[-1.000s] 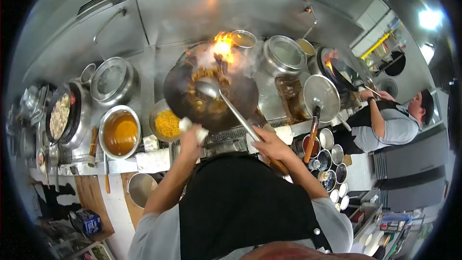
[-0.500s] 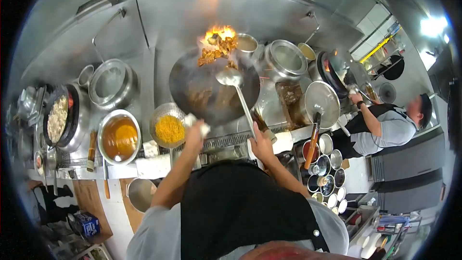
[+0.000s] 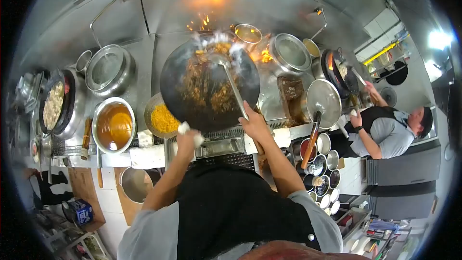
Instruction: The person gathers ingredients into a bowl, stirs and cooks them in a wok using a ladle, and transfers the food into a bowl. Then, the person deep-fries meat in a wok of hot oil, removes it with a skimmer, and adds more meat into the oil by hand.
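Note:
My left hand (image 3: 186,140) is closed round a white cloth (image 3: 191,134) at the near left rim of a large dark wok (image 3: 173,79). Browned food (image 3: 195,74) is spread inside the wok, with smoke over its far part. The handle of a metal ladle (image 3: 234,86) is gripped in my right hand (image 3: 254,124), and the ladle's bowl lies over the food. Flames (image 3: 266,55) show at the wok's right, and sparks rise behind it. Left of my left hand, a perforated bowl (image 3: 148,115) holds yellow shreds (image 3: 164,119).
A bowl of orange liquid (image 3: 114,126) stands at the left, below a lidded pot (image 3: 105,68). A strainer (image 3: 323,103) rests right of the wok near several sauce containers (image 3: 323,142). A co-worker (image 3: 385,127) works at another wok on the right.
The food, in the air over the far rim half a second ago, is back in the wok. The big flame has shrunk to sparks. My right hand and the ladle have moved up and left.

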Available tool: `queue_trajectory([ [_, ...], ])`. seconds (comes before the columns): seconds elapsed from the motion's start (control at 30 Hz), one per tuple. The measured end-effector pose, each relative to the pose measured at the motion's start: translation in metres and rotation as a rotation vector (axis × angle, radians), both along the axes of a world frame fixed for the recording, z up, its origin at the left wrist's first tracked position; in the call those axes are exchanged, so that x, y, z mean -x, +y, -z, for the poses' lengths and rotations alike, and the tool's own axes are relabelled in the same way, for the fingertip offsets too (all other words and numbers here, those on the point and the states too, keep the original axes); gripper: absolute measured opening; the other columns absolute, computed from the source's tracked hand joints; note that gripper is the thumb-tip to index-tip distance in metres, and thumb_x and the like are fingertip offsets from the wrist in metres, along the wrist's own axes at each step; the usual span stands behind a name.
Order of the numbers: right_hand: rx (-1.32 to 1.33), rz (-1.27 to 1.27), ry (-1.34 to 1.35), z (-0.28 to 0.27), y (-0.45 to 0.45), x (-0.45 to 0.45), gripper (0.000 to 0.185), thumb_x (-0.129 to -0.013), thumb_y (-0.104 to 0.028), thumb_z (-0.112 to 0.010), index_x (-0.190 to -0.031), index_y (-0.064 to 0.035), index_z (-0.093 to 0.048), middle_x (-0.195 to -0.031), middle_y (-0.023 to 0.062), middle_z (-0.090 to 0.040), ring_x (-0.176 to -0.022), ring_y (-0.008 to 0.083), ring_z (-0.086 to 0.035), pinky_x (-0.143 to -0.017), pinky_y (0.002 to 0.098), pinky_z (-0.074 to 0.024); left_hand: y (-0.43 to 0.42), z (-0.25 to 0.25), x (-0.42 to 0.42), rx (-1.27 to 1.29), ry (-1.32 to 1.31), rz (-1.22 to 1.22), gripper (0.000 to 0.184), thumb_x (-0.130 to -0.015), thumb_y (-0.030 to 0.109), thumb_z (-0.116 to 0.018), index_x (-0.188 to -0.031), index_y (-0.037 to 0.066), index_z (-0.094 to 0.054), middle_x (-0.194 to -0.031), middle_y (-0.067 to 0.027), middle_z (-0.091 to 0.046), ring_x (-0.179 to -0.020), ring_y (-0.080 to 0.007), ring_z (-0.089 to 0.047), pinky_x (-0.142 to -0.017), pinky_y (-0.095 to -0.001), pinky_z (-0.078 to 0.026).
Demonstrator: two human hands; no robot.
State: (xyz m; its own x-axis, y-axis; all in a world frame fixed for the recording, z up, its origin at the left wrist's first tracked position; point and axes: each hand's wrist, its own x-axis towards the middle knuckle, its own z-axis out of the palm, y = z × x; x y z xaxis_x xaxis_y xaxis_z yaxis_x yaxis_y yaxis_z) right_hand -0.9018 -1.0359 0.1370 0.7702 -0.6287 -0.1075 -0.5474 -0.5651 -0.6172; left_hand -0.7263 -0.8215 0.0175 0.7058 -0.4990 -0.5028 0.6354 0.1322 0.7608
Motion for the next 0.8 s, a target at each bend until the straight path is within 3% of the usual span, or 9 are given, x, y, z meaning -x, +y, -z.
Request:
queue_trajectory([
  [0.1,-0.387,0.068,-0.151,-0.036,0.034,0.052,0.069,-0.096,-0.011,-0.066,-0.158,-0.0055,-0.036,-0.149,0.0253,-0.054,-0.129,0.023,-0.059,-0.104,0.032,-0.0457,0.032,-0.049,0.037,-0.06,-0.083,-0.023,0.008,-0.084,0.002,-0.063,-0.092,0.0,-0.064,-0.083,-0.0114,-0.065,-0.078,-0.0243,-0.068,-0.07,-0.04,-0.056],
  [0.2,-0.512,0.066,-0.184,-0.043,0.075,0.108,0.067,-0.097,-0.011,-0.065,-0.157,-0.0045,-0.037,-0.145,0.0228,-0.058,-0.126,0.0199,-0.058,-0.102,0.0308,-0.0459,0.005,-0.075,0.025,-0.01,0.116,-0.075,0.004,-0.091,0.009,-0.058,-0.091,0.008,-0.062,-0.079,-0.0068,-0.064,-0.072,-0.0219,-0.066,-0.061,-0.0383,-0.051],
  [0.27,-0.339,0.076,-0.452,0.006,0.077,0.13,0.068,-0.097,-0.007,-0.064,-0.159,-0.0045,-0.036,-0.086,0.0009,-0.061,-0.064,0.006,-0.049,-0.057,0.0246,-0.0443,-0.01,-0.106,0.031,-0.051,0.212,-0.024,0.001,-0.093,0.014,-0.058,-0.092,0.014,-0.058,-0.075,-0.0033,-0.063,-0.067,-0.0195,-0.064,-0.051,-0.0334,-0.044],
  [0.37,-0.082,-0.024,-0.433,0.06,0.059,0.155,0.065,-0.097,-0.008,-0.064,-0.157,-0.0026,-0.038,-0.102,0.0055,-0.068,-0.075,0.0084,-0.056,-0.065,0.0242,-0.0462,-0.009,-0.102,0.064,-0.033,0.235,-0.066,0.002,-0.092,0.014,-0.058,-0.094,0.014,-0.057,-0.074,-0.0034,-0.062,-0.065,-0.0197,-0.064,-0.047,-0.0338,-0.044],
  [0.4,-0.305,0.033,-0.245,0.05,0.061,0.174,0.062,-0.098,-0.009,-0.064,-0.155,-0.0006,-0.041,-0.127,0.0108,-0.066,-0.091,0.0102,-0.057,-0.074,0.0247,-0.0473,-0.006,-0.094,0.074,-0.017,0.175,-0.048,0.003,-0.091,0.015,-0.06,-0.094,0.014,-0.058,-0.075,-0.0032,-0.062,-0.065,-0.0195,-0.064,-0.045,-0.0342,-0.043],
  [0.43,-0.308,0.025,-0.26,0.055,0.061,0.18,0.062,-0.098,-0.009,-0.064,-0.155,-0.0006,-0.041,-0.127,0.0108,-0.066,-0.091,0.0102,-0.057,-0.074,0.0247,-0.0473,-0.01,-0.089,0.078,-0.019,0.159,-0.054,0.003,-0.091,0.015,-0.06,-0.094,0.014,-0.058,-0.075,-0.0032,-0.062,-0.065,-0.0195,-0.064,-0.045,-0.0342,-0.043],
  [0.67,-0.053,-0.119,-0.517,0.055,0.05,0.218,0.061,-0.1,-0.011,-0.061,-0.156,-0.0028,-0.039,-0.085,0.0062,-0.067,-0.06,0.0089,-0.054,-0.056,0.0258,-0.0468,-0.026,-0.034,0.122,0.088,0.129,-0.219,0.01,-0.089,0.007,-0.059,-0.098,0.009,-0.06,-0.084,-0.0063,-0.064,-0.073,-0.0233,-0.066,-0.06,-0.0391,-0.054],
  [0.73,-0.769,0.098,-0.443,0.008,0.062,0.234,0.062,-0.1,-0.009,-0.059,-0.157,-0.0062,-0.037,-0.07,0.0017,-0.055,-0.049,0.0086,-0.051,-0.046,0.0256,-0.0427,0.001,-0.025,0.161,0.044,0.056,-0.243,0.02,-0.087,0.003,-0.06,-0.107,0.006,-0.06,-0.09,-0.0092,-0.065,-0.076,-0.0263,-0.067,-0.065,-0.0408,-0.057],
  [0.8,-0.891,0.085,-0.452,0.0,0.059,0.25,0.063,-0.101,-0.007,-0.058,-0.159,-0.0096,-0.033,-0.067,0.0001,-0.049,-0.047,0.011,-0.049,-0.043,0.0271,-0.0414,0.033,0.018,0.189,-0.059,0.118,-0.196,0.017,-0.089,0.003,-0.061,-0.106,0.006,-0.062,-0.088,-0.0091,-0.066,-0.075,-0.025,-0.067,-0.064,-0.0385,-0.056],
])
